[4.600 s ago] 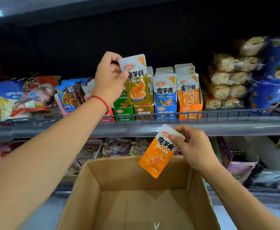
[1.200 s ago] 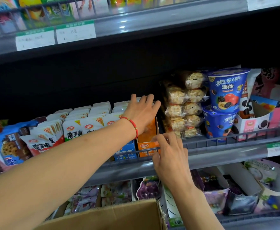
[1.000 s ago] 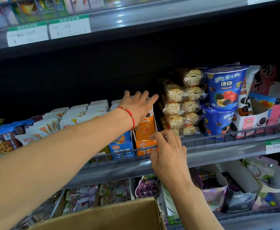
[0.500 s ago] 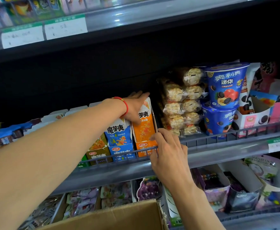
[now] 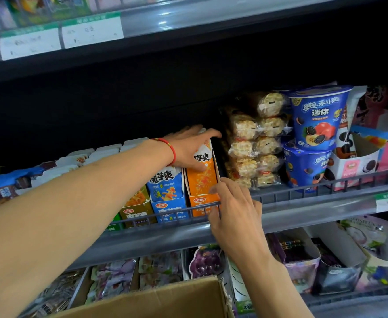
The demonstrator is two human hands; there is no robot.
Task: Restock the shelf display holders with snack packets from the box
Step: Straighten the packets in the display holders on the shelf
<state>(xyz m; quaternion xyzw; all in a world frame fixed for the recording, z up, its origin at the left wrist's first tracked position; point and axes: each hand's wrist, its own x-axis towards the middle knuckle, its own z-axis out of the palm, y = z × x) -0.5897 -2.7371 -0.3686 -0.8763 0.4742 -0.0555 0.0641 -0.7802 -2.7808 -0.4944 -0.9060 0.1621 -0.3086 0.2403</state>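
Our left hand [image 5: 191,149] lies with straight fingers over the orange packets [image 5: 202,167] marked 魔芋爽 in the orange holder [image 5: 203,201]. Our right hand [image 5: 233,211] pinches that holder's front corner at the rail [image 5: 303,191]. Blue cups [image 5: 318,115] alongside read 奥利奥 迷你; the box [image 5: 165,301] sits below.

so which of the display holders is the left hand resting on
The orange holder, the rightmost of the row, beside the blue one. The left hand lies over its packets; the right hand touches its front corner.

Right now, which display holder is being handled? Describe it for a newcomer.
On the middle shelf, a row of upright card holders stands left of the stacked blue cups. It is the orange holder ending that row on the right, under the left hand.
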